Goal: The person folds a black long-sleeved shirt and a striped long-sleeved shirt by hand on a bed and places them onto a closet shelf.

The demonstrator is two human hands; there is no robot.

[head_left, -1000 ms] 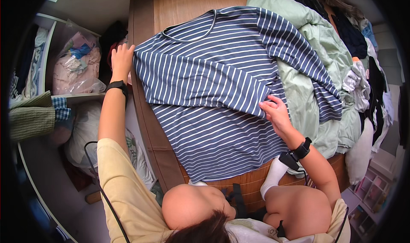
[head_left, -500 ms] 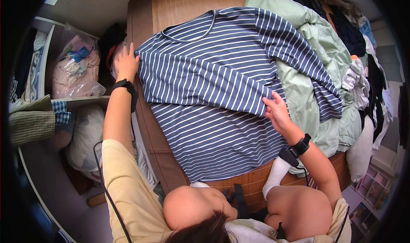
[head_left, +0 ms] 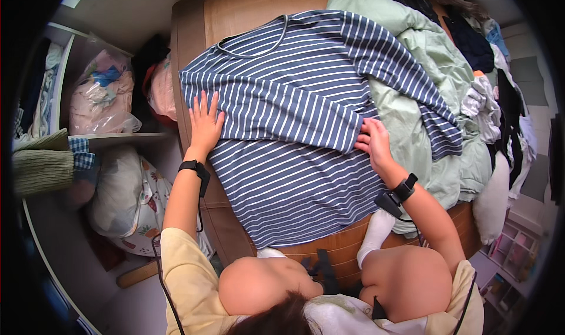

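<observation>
Navy with white stripes, a long-sleeved shirt [head_left: 294, 173] lay spread on the brown bed [head_left: 235, 12], its neckline [head_left: 257, 57] at the far end and its left-side sleeve [head_left: 276, 105] folded across the body. The left hand [head_left: 206, 126] rested palm down, fingers spread, at the shirt's left edge. The right hand [head_left: 375, 142] bent its fingers at the folded sleeve's cuff [head_left: 352, 132], touching it; whether they pinched the fabric could not be told. Beneath the other sleeve [head_left: 397, 66] bunched a pale green quilt [head_left: 404, 138].
</observation>
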